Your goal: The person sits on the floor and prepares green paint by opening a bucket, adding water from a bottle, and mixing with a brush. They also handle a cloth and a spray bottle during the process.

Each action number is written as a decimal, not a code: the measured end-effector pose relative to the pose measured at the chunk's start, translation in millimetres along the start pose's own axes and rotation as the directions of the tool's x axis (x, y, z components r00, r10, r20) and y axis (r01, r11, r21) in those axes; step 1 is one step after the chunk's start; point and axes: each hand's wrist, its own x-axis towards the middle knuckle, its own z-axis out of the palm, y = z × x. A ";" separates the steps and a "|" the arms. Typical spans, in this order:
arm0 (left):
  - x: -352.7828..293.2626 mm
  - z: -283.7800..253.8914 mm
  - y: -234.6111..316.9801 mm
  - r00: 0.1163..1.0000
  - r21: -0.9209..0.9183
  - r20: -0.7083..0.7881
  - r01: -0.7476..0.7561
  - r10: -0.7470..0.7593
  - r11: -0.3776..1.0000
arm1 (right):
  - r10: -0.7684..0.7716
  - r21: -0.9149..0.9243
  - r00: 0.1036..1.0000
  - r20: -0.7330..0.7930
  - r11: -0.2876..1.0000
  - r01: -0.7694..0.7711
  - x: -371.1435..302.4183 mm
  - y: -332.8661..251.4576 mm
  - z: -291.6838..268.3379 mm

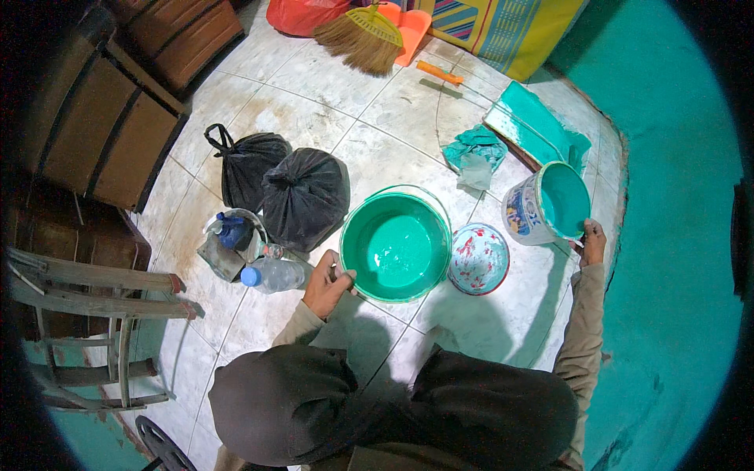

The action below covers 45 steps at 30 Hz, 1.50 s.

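A large bucket (352, 243) of teal-green paint stands on the floor in front of my knees. My left hand (326, 286) grips its rim at the lower left, thumb and fingers closed on the edge. My right hand (593, 243) holds the rim of a smaller white paint pail (525, 213) at the right. That pail is tilted, and teal paint coats its inside. Between the two containers, close to the bucket, lies a round lid (478, 259) spotted with white, teal and red.
Black tied bags (306, 200) and a clear plastic bottle (276, 275) sit left of the bucket. A teal-stained cloth (476, 149), an orange-handled paint roller (440, 73) and a broom (365, 39) lie farther off. A wooden ladder (98, 297) stands left; a teal wall (667, 212) bounds the right.
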 end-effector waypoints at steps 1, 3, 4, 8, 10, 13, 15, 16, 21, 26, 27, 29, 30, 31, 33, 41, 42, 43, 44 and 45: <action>2.3 0.4 0.1 1.000 0.000 0.002 0.001 -0.001 1.000 | -0.012 -0.054 0.999 -0.048 0.998 0.009 -0.8 -2.3 1.5; 5.0 -0.6 3.1 1.000 0.021 -0.017 0.009 -0.009 1.000 | -0.044 -0.161 0.990 -0.136 0.987 0.022 -2.0 -10.0 11.5; 5.6 -0.3 4.3 0.999 0.040 -0.033 0.017 -0.016 0.999 | -0.283 -0.322 0.941 -0.187 0.923 0.213 -9.5 -22.8 22.7; 8.9 7.2 4.4 0.999 0.023 -0.047 0.013 -0.012 1.000 | -0.836 -0.672 0.548 -0.026 0.420 0.610 -46.9 -99.0 69.8; 6.7 5.3 2.1 0.997 -0.019 -0.065 0.036 -0.037 0.999 | -0.757 -0.538 0.631 0.169 0.466 0.703 -60.2 -129.9 109.8; 5.7 4.1 -3.6 0.996 -0.076 -0.075 0.052 -0.058 0.996 | -0.625 -0.458 0.566 0.538 0.347 0.819 -56.8 -144.8 163.5; 8.1 8.0 -5.5 0.995 -0.098 -0.072 0.063 -0.070 0.993 | -0.397 -0.535 0.538 0.744 0.129 0.835 -50.2 -140.1 191.0; 7.7 10.5 -1.1 0.994 -0.098 -0.077 0.067 -0.075 0.993 | -0.345 -0.489 0.475 0.809 0.052 0.871 -49.1 -134.4 203.9; 7.6 14.5 4.8 0.993 -0.102 -0.093 0.059 -0.068 0.993 | -0.117 -0.567 0.555 0.824 -0.142 0.812 -46.7 -109.8 265.6; 5.9 12.0 0.4 0.993 -0.117 -0.094 0.057 -0.068 0.992 | -0.280 -0.594 0.538 0.795 -0.176 0.785 -37.1 -34.1 277.3; 5.7 10.7 -0.1 0.993 -0.123 -0.099 0.054 -0.067 0.991 | -0.291 -0.563 0.503 0.814 -0.182 0.806 -38.4 -33.0 275.0; 5.7 9.3 0.2 0.992 -0.126 -0.109 0.052 -0.066 0.991 | -0.311 -0.501 0.432 0.847 -0.194 0.843 -39.7 -31.9 266.8; 5.8 10.6 1.8 0.992 -0.128 -0.108 0.052 -0.066 0.990 | -0.301 -0.483 0.418 0.857 -0.190 0.855 -42.7 -32.7 261.4; 6.0 11.7 3.0 0.992 -0.129 -0.108 0.053 -0.067 0.990 | -0.292 -0.465 0.403 0.867 -0.185 0.866 -46.1 -33.5 256.0; 5.9 12.4 4.6 0.995 -0.139 -0.091 0.025 -0.038 0.990 | -0.283 -0.438 0.382 0.880 -0.168 0.883 -58.7 -35.2 248.0; 6.6 10.8 -3.3 0.994 -0.141 -0.100 0.018 -0.032 0.990 | -0.201 -0.357 0.347 0.916 -0.011 0.934 -109.5 -35.7 226.5; 6.6 12.6 -0.1 0.995 -0.135 -0.097 0.016 -0.029 0.991 | -0.185 -0.352 0.351 0.918 0.029 0.936 -113.8 -46.4 223.3; 5.9 12.2 1.7 0.995 -0.129 -0.100 0.012 -0.026 0.992 | -0.169 -0.340 0.347 0.923 0.068 0.938 -116.7 -55.5 224.7; 5.1 10.6 0.1 0.994 -0.126 -0.106 0.009 -0.022 0.992 | -0.160 -0.425 0.439 0.884 0.118 0.898 -116.7 -63.5 227.8; 4.6 8.8 -2.8 0.994 -0.123 -0.106 0.006 -0.019 0.992 | -0.145 -0.509 0.531 0.835 0.165 0.845 -114.2 -72.4 230.4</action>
